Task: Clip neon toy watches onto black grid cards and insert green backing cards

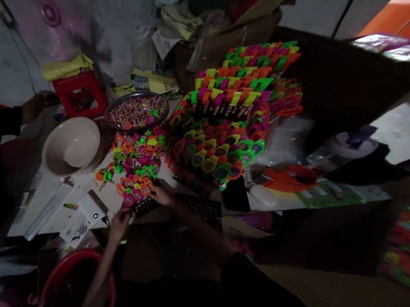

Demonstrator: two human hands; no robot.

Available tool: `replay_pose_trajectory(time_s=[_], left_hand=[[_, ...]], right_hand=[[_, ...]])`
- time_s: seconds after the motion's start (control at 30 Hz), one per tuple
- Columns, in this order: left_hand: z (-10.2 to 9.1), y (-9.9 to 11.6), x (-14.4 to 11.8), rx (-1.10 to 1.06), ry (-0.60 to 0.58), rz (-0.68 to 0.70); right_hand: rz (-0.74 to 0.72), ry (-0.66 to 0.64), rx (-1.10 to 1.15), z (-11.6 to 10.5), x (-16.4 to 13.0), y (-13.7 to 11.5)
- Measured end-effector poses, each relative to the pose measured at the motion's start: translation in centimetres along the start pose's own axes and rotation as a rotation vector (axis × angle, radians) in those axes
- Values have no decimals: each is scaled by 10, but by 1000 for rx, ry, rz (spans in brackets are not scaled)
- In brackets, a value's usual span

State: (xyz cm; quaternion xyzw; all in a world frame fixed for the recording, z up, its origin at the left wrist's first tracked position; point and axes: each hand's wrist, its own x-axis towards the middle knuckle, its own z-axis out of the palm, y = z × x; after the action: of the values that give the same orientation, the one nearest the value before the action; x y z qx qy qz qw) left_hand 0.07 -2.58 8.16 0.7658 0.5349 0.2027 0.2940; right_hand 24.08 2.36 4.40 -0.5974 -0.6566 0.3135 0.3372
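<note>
Two bare hands meet at a black grid tray [146, 206] in dim light: the left hand [119, 222] at its near-left edge, the right hand [161, 195] on top, fingers curled; what they grip is too dark to tell. Neon toy glasses [137, 186] lie just beyond the fingertips. Farther left, another person's hand [37, 103] reaches a red stool [79, 93].
</note>
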Motion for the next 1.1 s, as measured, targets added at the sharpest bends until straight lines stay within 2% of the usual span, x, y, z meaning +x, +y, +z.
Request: replay_pose_trajectory(time_s=[0.07, 0.13, 0.17, 0.23, 0.33, 0.43, 0.5, 0.6, 0.7, 0.83, 0.97, 1.03, 1.1], left_hand=[[-25, -16, 23, -187, 204, -191], [-47, -27, 52, -217, 389, -285], [-56, -30, 68, -185, 426, -322], [-67, -29, 99, -44, 400, -444], [-69, -21, 137, 95, 322, -568], [-61, -12, 158, 184, 290, -525], [-55, -10, 163, 254, 255, -472], [-52, -15, 155, 252, 234, -406], [-52, -23, 135, 226, 217, -376], [-53, -24, 106, 60, 284, -314], [-67, -4, 75, -323, 517, -254], [-79, 13, 55, -621, 612, -232], [-89, 32, 32, -871, 603, -262]], right_hand=[[38, -18, -24, 4, -2, 2], [67, -59, -16, 8, -6, 0], [61, -77, 14, 10, -9, -2], [17, -83, 95, 12, -15, -6], [-6, -15, 170, 15, -21, -8], [-11, 17, 186, 18, -22, -6], [-23, 24, 188, 20, -21, -3], [-7, 17, 182, 22, -22, -2], [2, 18, 190, 23, -24, -3], [7, 44, 241, 22, -23, -3], [53, 49, 292, 17, -26, 0], [73, 160, 298, 11, -36, -3], [76, 303, 284, 4, -54, -15]])
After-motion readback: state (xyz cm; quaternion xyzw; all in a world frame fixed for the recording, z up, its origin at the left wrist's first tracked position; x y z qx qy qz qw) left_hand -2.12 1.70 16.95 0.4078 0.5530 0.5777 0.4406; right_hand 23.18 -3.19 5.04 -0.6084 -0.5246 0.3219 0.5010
